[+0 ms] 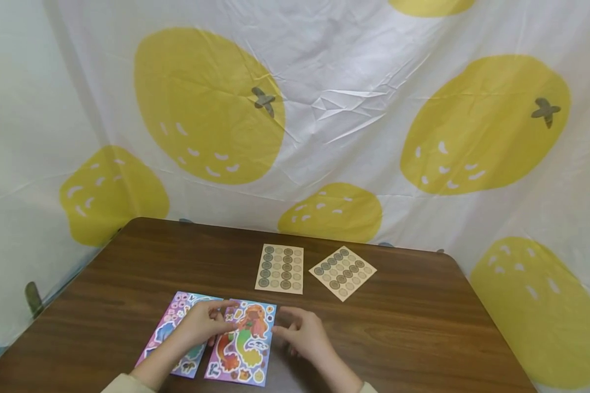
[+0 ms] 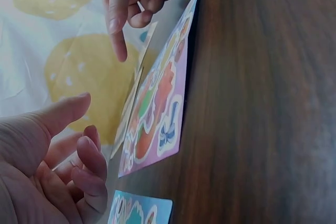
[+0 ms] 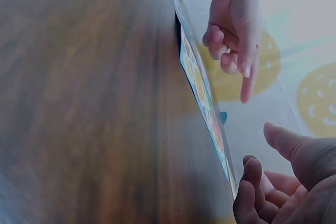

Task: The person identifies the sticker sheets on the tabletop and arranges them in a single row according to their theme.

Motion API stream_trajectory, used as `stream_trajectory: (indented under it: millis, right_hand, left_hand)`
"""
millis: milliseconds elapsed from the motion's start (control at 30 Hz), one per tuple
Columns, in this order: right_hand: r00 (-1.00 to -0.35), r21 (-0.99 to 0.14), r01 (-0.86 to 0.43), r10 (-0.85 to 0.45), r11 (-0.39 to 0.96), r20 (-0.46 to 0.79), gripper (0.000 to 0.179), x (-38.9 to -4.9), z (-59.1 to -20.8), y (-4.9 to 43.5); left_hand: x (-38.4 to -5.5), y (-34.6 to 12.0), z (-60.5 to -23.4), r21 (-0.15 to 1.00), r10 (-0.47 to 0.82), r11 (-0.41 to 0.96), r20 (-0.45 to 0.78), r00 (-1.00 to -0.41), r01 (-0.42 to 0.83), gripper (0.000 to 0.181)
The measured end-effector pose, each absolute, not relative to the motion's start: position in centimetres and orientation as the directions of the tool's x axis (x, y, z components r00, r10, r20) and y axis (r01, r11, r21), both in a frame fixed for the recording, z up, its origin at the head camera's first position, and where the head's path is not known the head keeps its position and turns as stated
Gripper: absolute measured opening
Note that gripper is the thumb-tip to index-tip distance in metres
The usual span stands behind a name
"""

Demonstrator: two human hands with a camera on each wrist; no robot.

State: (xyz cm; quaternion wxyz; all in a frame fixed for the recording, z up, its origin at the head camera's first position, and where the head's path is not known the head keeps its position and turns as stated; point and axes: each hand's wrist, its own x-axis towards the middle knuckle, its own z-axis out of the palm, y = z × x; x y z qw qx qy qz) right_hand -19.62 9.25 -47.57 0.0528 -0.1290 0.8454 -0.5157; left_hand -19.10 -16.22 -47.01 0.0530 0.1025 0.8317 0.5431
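Both hands are relaxed and hold nothing: the left hand [image 1: 201, 326] reaches out with thumb and index finger extended and the other fingers loosely curled, and the right hand [image 1: 307, 333] mirrors it, thumb and index finger spread apart with a gap between their tips. Between them lies the mermaid sticker sheet [image 1: 248, 341], picture side up on the brown surface [image 1: 398, 322]; the left fingertips hang over its upper left part, while the right fingertips are just beside its right edge. Whether any fingertip actually touches the sheet I cannot tell. Close to its left is a second sticker sheet [image 1: 164, 332], in pink and blue, much of it covered by the left hand and forearm. Farther back, beyond the hands, are two tan sheets of round stickers: the left one [image 1: 280, 269] sits nearly square to the surface's far edge, the right one [image 1: 343, 273] is turned cornerwise, with a narrow gap between them. Behind the surface hangs a white cloth [image 1: 334, 54] printed with large yellow fruit. Pale sleeves [image 1: 129, 383] end at the forearms.
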Motion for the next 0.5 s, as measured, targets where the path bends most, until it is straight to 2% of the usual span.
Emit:
stream_trajectory:
  millis: [267,500]
  right_hand:
    - [-0.967,-0.903,-0.187,-0.236,0.387,0.099,0.054,-20.1,-47.3,9.8]
    - [-0.97,-0.906,-0.219,-0.183,0.363,0.161,0.052,-20.8,-47.2,10.3]
  left_hand:
    - [-19.4,-15.5,-46.4,0.902,0.154,0.42,0.032,-0.988,0.095,0.054]
    - [-20.1,-14.6,-46.0,0.924,0.126,0.374,0.036,-0.991,0.081,0.053]
